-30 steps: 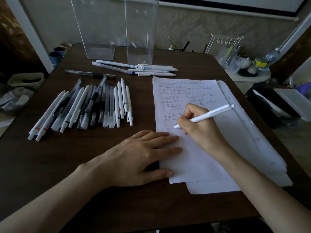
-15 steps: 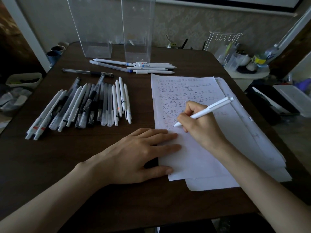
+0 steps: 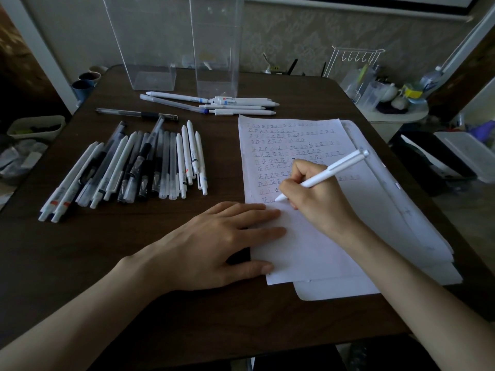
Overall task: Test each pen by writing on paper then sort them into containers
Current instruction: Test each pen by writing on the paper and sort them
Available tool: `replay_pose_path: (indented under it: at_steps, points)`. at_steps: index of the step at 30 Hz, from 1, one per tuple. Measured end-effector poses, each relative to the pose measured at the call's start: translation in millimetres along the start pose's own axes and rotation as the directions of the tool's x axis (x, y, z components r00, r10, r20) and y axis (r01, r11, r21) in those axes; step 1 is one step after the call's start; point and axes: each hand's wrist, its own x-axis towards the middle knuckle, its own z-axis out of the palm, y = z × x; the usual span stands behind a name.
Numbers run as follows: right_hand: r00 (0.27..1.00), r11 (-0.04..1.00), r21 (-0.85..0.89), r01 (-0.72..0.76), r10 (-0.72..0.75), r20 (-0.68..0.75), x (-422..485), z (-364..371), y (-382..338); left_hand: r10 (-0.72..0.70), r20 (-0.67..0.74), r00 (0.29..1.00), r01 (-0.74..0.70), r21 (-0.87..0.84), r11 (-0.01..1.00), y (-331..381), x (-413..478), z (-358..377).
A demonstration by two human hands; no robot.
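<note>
Right grip (image 3: 318, 202) pinches one pen (image 3: 332, 168), left grip (image 3: 214, 245) lies flat on paper (image 3: 308, 253); we judge most pens (image 3: 150, 167) untested and containers (image 3: 217, 49) empty.

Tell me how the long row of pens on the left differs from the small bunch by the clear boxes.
The long row of pens holds many more than the small bunch. The row's pens run near-to-far; the bunch's lie crosswise. The row mixes white, clear and black-gripped pens; the bunch is mostly white. Both lie flat on the table, outside the clear boxes.
</note>
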Motion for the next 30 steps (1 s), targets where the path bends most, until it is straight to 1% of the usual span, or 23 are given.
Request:
replay_pose_path:
  at_steps: [2, 4, 7, 10, 13, 15, 18, 20, 22, 24, 27, 30]
  points:
    - [1.0, 1.0, 0.015, -0.008, 0.008, -0.019, 0.7, -0.9, 1.7, 0.0, -0.009, 1.0, 0.0, -0.015, 1.0, -0.2, -0.8, -0.6]
    - [1.0, 0.998, 0.058, 0.018, -0.017, -0.026, 0.8, -1.6, 1.3, -0.006, -0.028, 1.0, 0.005, -0.032, 0.999, -0.5, -1.6, -2.5]
    - [0.999, 0.99, 0.134, 0.036, -0.034, -0.014, 0.1, -2.5, -2.5, -0.033, -0.102, 0.994, 0.027, -0.061, 0.998, -1.3, -2.3, -6.9]
    - [0.998, 0.995, 0.083, 0.058, -0.061, 0.031, -0.5, -3.0, -0.2, -0.117, -0.195, 0.974, 0.09, -0.14, 0.986, -1.1, -2.8, -9.6]
    - [0.99, 0.994, 0.021, 0.11, -0.112, 0.085, -1.4, -3.9, 1.0, -0.214, -0.201, 0.956, 0.149, -0.294, 0.944, 0.7, -4.1, -11.2]
    - [0.989, 0.995, 0.014, 0.103, -0.104, 0.106, -1.8, -4.0, -1.2, -0.192, -0.187, 0.963, 0.126, -0.316, 0.94, 1.1, -3.4, -10.9]
    - [0.983, 0.993, 0.045, 0.106, -0.112, 0.149, -2.7, -2.7, -4.7, -0.112, -0.217, 0.97, 0.054, -0.257, 0.965, -1.0, -1.0, -8.6]
    - [0.977, 0.991, 0.054, 0.126, -0.133, 0.167, -3.3, -1.8, -5.5, -0.107, -0.228, 0.968, 0.039, -0.283, 0.958, -2.8, -0.8, -8.6]
    - [0.968, 0.986, 0.039, 0.165, -0.169, 0.184, -4.2, -1.8, -5.7, -0.096, -0.208, 0.973, 0.026, -0.316, 0.948, -4.5, -1.3, -8.0]
    - [0.955, 0.974, -0.01, 0.228, -0.221, 0.2, -5.3, -1.3, -5.2, -0.073, -0.196, 0.978, 0.008, -0.312, 0.95, -5.4, -1.6, -7.4]
    - [0.941, 0.962, -0.029, 0.27, -0.258, 0.219, -5.6, -0.4, -4.6, -0.052, -0.244, 0.968, -0.019, -0.278, 0.96, -4.3, -2.7, -6.8]
    - [0.933, 0.96, -0.052, 0.274, -0.252, 0.258, -6.0, 0.4, -5.4, -0.03, -0.301, 0.953, -0.043, -0.232, 0.972, 0.9, -5.0, -8.0]
